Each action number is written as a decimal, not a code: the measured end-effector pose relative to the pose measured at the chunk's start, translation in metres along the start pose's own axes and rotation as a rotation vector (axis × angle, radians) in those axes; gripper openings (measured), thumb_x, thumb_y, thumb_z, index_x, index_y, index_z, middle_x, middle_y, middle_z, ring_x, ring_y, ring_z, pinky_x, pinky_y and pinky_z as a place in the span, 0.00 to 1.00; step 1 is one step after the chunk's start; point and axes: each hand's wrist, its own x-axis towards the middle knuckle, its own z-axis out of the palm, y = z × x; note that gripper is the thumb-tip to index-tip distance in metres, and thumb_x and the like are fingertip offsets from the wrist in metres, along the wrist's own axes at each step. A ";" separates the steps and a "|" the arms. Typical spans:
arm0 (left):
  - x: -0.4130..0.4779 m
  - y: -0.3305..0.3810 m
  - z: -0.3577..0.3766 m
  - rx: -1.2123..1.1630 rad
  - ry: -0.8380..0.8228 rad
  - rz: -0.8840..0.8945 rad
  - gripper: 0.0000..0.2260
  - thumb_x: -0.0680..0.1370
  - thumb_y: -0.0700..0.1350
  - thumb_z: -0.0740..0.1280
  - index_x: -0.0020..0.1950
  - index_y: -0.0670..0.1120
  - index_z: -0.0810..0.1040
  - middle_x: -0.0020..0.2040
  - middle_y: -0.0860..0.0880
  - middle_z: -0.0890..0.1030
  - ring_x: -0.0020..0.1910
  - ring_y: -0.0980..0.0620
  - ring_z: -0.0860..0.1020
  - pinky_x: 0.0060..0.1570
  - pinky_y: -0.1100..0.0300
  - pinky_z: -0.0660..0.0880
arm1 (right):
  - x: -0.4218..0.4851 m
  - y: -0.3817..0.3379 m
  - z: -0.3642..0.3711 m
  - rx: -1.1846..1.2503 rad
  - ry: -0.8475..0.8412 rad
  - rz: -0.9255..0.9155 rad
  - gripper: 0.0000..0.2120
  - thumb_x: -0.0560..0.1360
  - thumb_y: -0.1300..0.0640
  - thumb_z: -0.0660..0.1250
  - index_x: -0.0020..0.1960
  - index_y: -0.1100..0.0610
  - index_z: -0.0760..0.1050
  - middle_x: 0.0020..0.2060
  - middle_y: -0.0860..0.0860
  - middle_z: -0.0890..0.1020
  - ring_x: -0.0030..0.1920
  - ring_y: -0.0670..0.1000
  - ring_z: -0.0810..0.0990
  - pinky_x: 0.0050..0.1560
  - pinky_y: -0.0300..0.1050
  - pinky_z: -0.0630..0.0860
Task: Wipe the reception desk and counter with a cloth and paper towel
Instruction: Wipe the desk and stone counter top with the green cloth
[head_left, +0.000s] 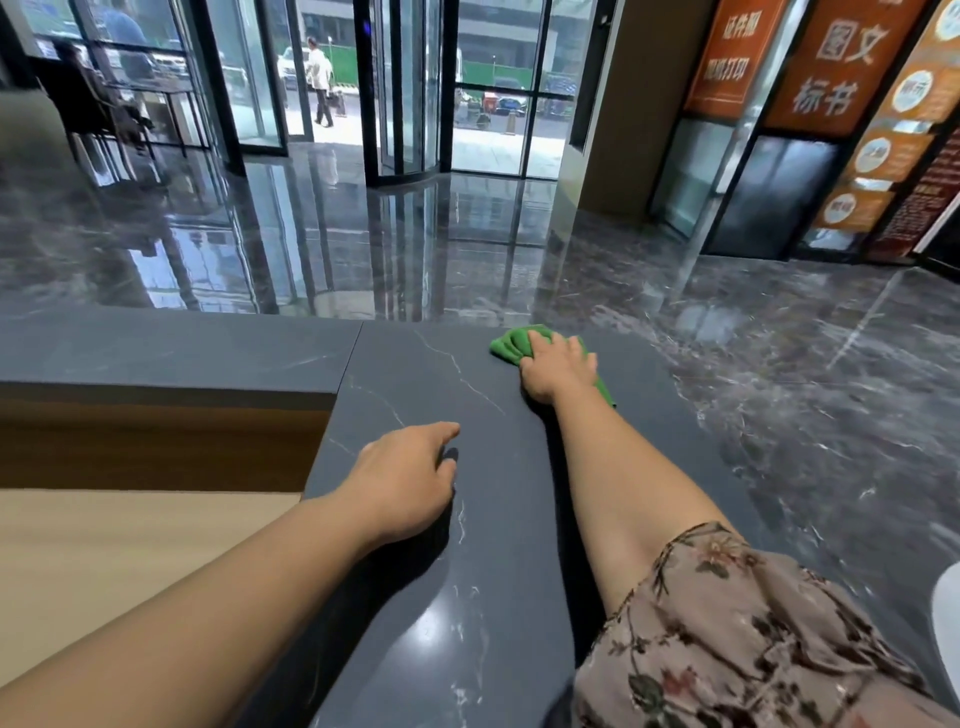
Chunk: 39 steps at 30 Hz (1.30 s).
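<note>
A dark grey stone counter (415, 374) with pale veins runs away from me and turns left at the far corner. Near its far right edge lies a crumpled green cloth (511, 345), and my right hand (558, 371) presses flat on top of it, fingers spread over the fabric. My left hand (408, 480) rests palm down on the counter closer to me, fingers apart and holding nothing. No paper towel is in view.
A lower beige desk surface (130, 545) lies left of the counter behind a wooden panel (156, 447). Beyond the counter is glossy dark marble floor (779, 389). Glass doors (405, 88) and orange signs (826, 62) stand at the back. A white object (948, 618) shows at the right edge.
</note>
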 end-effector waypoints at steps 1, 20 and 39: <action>0.000 0.001 0.003 0.009 -0.008 0.011 0.22 0.81 0.44 0.59 0.76 0.49 0.63 0.73 0.51 0.69 0.72 0.50 0.67 0.71 0.52 0.63 | 0.003 0.011 -0.002 0.011 0.005 0.049 0.25 0.80 0.51 0.53 0.77 0.48 0.55 0.77 0.55 0.57 0.77 0.59 0.50 0.74 0.63 0.48; -0.072 0.024 0.021 0.088 -0.109 0.143 0.21 0.80 0.45 0.59 0.74 0.48 0.66 0.71 0.49 0.72 0.70 0.47 0.69 0.70 0.50 0.65 | -0.188 0.110 -0.028 0.104 0.108 0.585 0.26 0.77 0.57 0.56 0.75 0.53 0.58 0.70 0.63 0.65 0.68 0.64 0.66 0.65 0.56 0.64; -0.194 0.003 0.012 0.112 -0.100 0.142 0.21 0.81 0.45 0.59 0.74 0.48 0.66 0.70 0.47 0.73 0.68 0.44 0.72 0.68 0.46 0.68 | -0.386 0.105 -0.013 0.086 0.248 0.790 0.23 0.76 0.55 0.58 0.70 0.52 0.63 0.70 0.62 0.64 0.69 0.64 0.62 0.70 0.61 0.57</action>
